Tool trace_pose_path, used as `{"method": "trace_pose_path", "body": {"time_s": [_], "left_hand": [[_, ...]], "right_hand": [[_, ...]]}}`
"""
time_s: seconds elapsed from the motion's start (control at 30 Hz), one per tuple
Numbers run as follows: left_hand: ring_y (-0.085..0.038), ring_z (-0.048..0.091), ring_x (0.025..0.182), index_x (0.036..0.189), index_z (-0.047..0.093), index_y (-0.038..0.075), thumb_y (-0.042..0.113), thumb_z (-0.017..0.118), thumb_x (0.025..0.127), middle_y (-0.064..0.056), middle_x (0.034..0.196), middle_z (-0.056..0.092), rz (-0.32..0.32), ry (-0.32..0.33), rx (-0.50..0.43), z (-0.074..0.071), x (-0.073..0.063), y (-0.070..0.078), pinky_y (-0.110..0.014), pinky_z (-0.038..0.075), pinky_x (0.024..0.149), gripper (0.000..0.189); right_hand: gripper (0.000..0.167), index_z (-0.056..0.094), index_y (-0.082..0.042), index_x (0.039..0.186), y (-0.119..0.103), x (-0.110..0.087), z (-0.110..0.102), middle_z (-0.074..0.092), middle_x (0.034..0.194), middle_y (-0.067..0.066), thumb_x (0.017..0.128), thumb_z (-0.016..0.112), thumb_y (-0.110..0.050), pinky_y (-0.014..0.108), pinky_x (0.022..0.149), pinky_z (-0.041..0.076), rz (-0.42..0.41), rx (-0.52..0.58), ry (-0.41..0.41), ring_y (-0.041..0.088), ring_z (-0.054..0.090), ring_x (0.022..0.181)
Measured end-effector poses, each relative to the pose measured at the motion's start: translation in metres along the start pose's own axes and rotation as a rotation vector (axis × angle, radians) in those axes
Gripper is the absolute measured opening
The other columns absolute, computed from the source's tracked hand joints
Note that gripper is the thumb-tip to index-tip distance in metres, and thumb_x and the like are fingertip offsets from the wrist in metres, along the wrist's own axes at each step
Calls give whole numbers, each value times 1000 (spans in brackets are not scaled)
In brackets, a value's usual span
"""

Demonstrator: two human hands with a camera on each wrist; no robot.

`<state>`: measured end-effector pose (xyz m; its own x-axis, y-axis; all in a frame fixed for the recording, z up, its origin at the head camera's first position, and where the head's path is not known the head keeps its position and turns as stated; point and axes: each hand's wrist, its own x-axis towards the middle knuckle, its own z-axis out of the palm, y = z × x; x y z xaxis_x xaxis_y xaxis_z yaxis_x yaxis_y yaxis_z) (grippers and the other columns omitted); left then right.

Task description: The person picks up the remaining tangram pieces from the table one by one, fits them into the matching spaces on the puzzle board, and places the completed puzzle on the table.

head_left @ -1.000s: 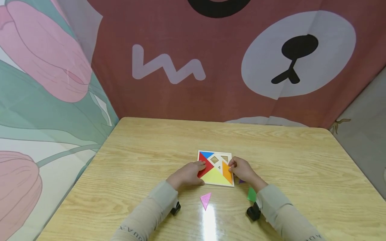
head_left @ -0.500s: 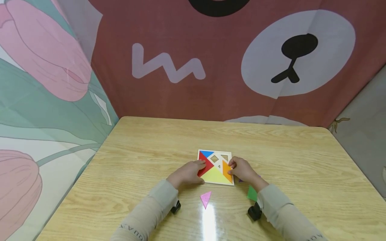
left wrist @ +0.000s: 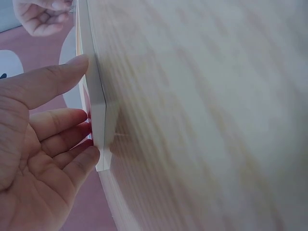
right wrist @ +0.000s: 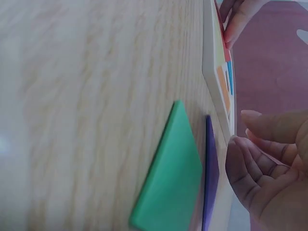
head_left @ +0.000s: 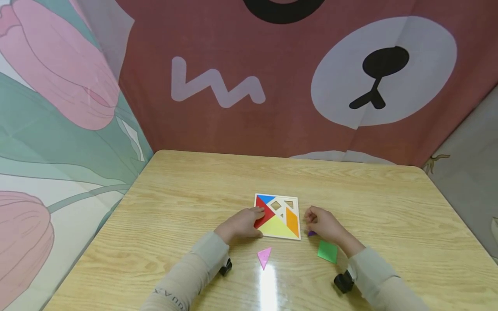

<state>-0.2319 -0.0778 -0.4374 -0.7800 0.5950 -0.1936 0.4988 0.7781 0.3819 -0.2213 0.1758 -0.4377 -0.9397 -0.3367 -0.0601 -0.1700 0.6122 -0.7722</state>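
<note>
A square tangram board point(head_left: 296, 198) lies flat, with blue point(head_left: 266, 198), red point(head_left: 265, 214), yellow point(head_left: 278, 227) and orange pieces point(head_left: 292, 223) in it. My left hand point(head_left: 242, 223) rests its fingertips on the red piece and the board's left edge, thumb at the near left corner. Just right of the board, my right hand point(head_left: 324, 222) hovers with loosely bent fingers and nothing between them. Below its fingers a purple piece point(right wrist: 210, 178) lies on the table, mostly hidden by the hand in the head view. A green square point(head_left: 327, 252) lies nearer me.
A pink triangle point(head_left: 264, 258) lies on the wooden table point(head_left: 194, 185), in front of the board. Cutouts show in the board's upper right part. Behind the table's far edge hangs a printed cloth point(head_left: 233, 129). Black wrist cameras point(head_left: 344, 282) sit under the sleeves.
My right hand has let go of the orange piece, which sits in the board, and has moved right over the purple piece. More of the green square shows. My left hand stays put.
</note>
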Motion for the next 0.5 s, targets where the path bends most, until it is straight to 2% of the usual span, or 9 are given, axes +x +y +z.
{"method": "trace_pose_path", "body": {"time_s": [0.17, 0.4, 0.5], "left_hand": [[-18, 27, 124, 129, 40, 5, 25, 64, 75, -3, 135, 34, -9, -5, -7, -1, -1, 1, -28, 24, 99, 62], [-18, 27, 124, 129, 40, 6, 26, 64, 76, -2, 135, 34, -14, -11, -2, -1, -1, 1, -28, 24, 99, 62], [-18, 27, 124, 129, 40, 6, 26, 64, 76, -2, 135, 34, -14, -13, -6, -1, 0, 2, -28, 24, 99, 62]], "right_hand": [[15, 53, 2, 81, 1, -6, -4, 52, 74, 6, 70, 56, 12, 24, 56, 44, -42, -84, -12, 14, 49, 66], [16, 53, -1, 74, 4, -17, -10, 52, 69, 3, 65, 59, 11, 24, 56, 44, -144, -177, -70, 13, 48, 65], [16, 52, -1, 72, 4, -23, -13, 51, 69, 2, 64, 62, 10, 25, 56, 43, -163, -208, -88, 13, 48, 64]]}}
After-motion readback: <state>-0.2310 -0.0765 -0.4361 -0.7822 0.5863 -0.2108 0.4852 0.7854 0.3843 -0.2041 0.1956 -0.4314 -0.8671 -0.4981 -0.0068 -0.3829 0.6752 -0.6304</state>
